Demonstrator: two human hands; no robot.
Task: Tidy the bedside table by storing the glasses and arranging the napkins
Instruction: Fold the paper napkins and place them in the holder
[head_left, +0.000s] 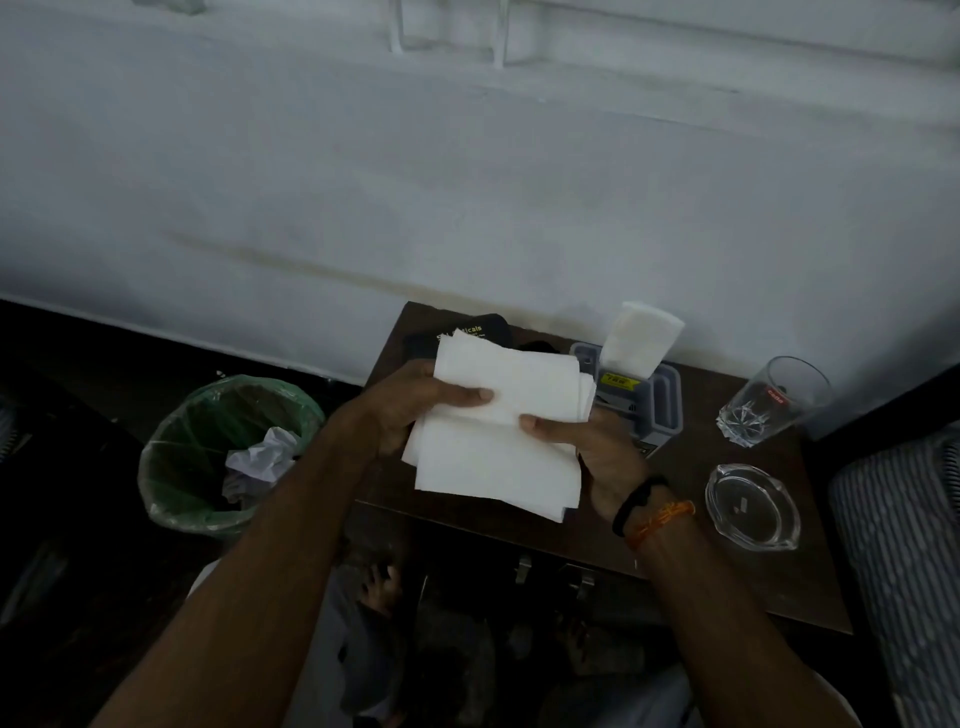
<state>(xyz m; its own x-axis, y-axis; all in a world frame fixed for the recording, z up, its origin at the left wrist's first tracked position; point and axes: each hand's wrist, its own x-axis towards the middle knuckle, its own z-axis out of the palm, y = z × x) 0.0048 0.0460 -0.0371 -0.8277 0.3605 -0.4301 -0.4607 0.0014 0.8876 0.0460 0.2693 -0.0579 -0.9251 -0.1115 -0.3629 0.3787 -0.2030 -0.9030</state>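
Observation:
Both my hands hold a loose stack of white napkins (498, 447) above the brown bedside table (691, 499). My left hand (410, 402) grips the stack's left side, thumb lying across the top sheet. My right hand (592, 441) grips the right side, thumb on top. Behind the napkins lies a black glasses case (470, 330) with yellow lettering, mostly hidden by the stack. The glasses themselves are not visible. A grey napkin holder (657, 397) stands at the back of the table with a few white napkins (641, 335) upright in it.
A clear drinking glass (774, 402) stands at the table's right back, and a glass ashtray (750, 506) lies near its right front. A bin with a green liner (228, 452) and crumpled paper sits on the floor to the left. The white wall is close behind.

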